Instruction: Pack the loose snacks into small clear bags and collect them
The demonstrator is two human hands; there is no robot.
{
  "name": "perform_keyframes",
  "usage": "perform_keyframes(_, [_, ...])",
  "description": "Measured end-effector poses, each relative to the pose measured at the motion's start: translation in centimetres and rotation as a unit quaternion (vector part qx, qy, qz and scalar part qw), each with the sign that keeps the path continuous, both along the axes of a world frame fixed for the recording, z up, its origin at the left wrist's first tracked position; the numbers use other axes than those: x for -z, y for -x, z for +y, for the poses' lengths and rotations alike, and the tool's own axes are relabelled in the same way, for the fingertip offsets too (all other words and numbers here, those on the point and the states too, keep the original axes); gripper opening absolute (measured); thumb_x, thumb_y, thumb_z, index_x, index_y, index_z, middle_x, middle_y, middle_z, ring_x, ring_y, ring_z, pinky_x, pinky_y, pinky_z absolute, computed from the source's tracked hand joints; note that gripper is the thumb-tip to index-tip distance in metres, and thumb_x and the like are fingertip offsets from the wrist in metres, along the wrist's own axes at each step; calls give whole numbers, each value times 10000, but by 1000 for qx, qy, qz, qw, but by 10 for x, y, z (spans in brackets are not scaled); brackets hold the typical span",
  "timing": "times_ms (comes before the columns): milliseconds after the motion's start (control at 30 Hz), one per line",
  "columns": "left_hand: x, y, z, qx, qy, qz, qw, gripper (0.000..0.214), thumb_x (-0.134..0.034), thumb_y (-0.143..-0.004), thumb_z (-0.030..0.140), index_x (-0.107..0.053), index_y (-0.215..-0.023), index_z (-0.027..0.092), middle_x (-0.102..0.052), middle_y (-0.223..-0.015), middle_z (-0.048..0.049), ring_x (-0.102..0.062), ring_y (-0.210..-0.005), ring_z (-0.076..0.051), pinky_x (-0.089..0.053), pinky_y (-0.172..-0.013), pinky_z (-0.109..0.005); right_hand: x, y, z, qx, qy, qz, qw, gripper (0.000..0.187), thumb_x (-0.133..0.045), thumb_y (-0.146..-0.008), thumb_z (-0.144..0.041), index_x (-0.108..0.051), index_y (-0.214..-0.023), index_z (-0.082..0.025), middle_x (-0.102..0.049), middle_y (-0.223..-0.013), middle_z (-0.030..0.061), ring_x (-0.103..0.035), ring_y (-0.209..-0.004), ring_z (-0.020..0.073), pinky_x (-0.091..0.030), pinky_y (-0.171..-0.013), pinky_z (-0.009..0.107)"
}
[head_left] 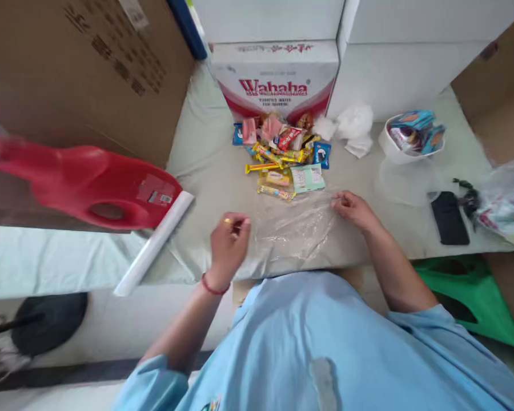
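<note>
While the clear plastic film (300, 231) lies spread between both hands, straightening it seems to be the step in hand.
It is on the near part of the table (214, 171), just on the near side of the wrapped sweets (278, 154). At its far right edge, the right hand (356, 211) appears to pinch it between the fingertips; the left hand (230, 242) is curled just beside its left edge, but whether it grips anything I cannot tell. In my judgement, the next move calls for a sure hold on both edges and a gentle pull, because thin film wrinkles easily.
</note>
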State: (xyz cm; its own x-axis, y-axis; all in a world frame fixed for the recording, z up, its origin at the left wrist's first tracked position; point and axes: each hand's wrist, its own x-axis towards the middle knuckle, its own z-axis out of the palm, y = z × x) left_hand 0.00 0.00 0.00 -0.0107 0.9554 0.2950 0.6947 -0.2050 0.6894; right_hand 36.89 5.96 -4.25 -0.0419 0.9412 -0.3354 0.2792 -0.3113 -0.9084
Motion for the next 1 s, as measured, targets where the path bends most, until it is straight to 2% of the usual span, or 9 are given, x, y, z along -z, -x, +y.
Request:
perform_keyframes(133, [18, -49, 17, 150, 0, 117, 982, 313, -481, -1104, 358, -750, -1106, 198, -774, -1221, -133, -711, -1176, -249, -543, -1030, -407, 4, -1, 0, -59, 18, 6, 998, 540, -796, -695, -514, -638, -1113, -212, -552, -680, -82, -427, -603, 121, -321, -579, 256])
perform_keyframes(300, [61, -63, 14, 153, 103, 274, 944, 522, -459, -1098, 374, -560, -1591, 236, -403, -1758, -185, -375, -1630, -364, -257, -1305, -674, 15, -26, -4, -49, 9, -58, 997, 524, -779, -696, -507, -653, -1112, -214, -600, -731, -44, -530, -652, 158, -417, -640, 289])
perform_keyframes(433, [77, -63, -9, 133, 121, 310, 934, 579, -433, -1108, 433, -444, -1678, 330, -235, -1827, -152, -244, -1691, -375, -137, -1297, -774, 16, -38, -3, -1, -98, -211, 972, 541, -794, -768, -510, -695, -1203, -204, -709, -1065, 82, -595, -746, 185, -530, -761, 368])
perform_keyframes(533, [75, -64, -17, 133, 126, 314, 931, 589, -408, -1115, 451, -415, -1694, 339, -235, -1828, -127, -238, -1691, -384, -124, -1286, -802, 14, -24, 9, -50, -183, -273, 943, 702, -817, -815, -498, -647, -1436, -219, -639, -1375, 149, -660, -915, 234, -579, -862, 410])
perform_keyframes(600, [73, -65, -17, 131, 128, 314, 932, 597, -400, -1116, 456, -398, -1702, 338, -251, -1824, -110, -249, -1688, -383, -115, -1290, -806, 13, -10, 25, -92, -188, -314, 926, 630, -778, -870, -401, -647, -1460, -222, -650, -1362, 147, -679, -1041, 275, -582, -933, 420])
perform_keyframes(700, [73, -67, -16, 119, 126, 316, 933, 601, -399, -1115, 462, -409, -1697, 313, -259, -1819, -116, -275, -1680, -372, -111, -1298, -799, 12, 7, 46, -89, -150, -385, 906, 371, -604, -941, -202, -742, -1286, -195, -712, -1197, 138, -696, -1027, 291, -577, -967, 439])
perform_keyframes(833, [78, -67, -17, 105, 121, 314, 936, 639, -384, -1119, 468, -381, -1706, 215, -287, -1801, -165, -308, -1670, -360, -138, -1307, -783, 7, 19, 39, -32, -210, -394, 894, 408, -535, -994, -212, -702, -1364, -172, -657, -1363, 188, -699, -1116, 304, -585, -1004, 460])
perform_keyframes(900, [81, -62, -17, 102, 117, 302, 941, 673, -357, -1125, 469, -335, -1717, 151, -297, -1789, -198, -325, -1664, -356, -157, -1314, -762, 8, 23, 15, -116, -278, -332, 894, 433, -533, -1041, -281, -664, -1443, -187, -616, -1470, 202, -661, -1276, 313, -565, -1089, 486])
perform_keyframes(1000, [82, -47, -13, 114, 107, 276, 948, 685, -298, -1138, 455, -285, -1727, 104, -313, -1780, -212, -353, -1655, -320, -209, -1335, -674, 17, 22, -26, -304, -339, -231, 860, 415, -597, -1047, -348, -691, -1439, -247, -599, -1571, 168, -580, -1451, 312, -519, -1186, 535])
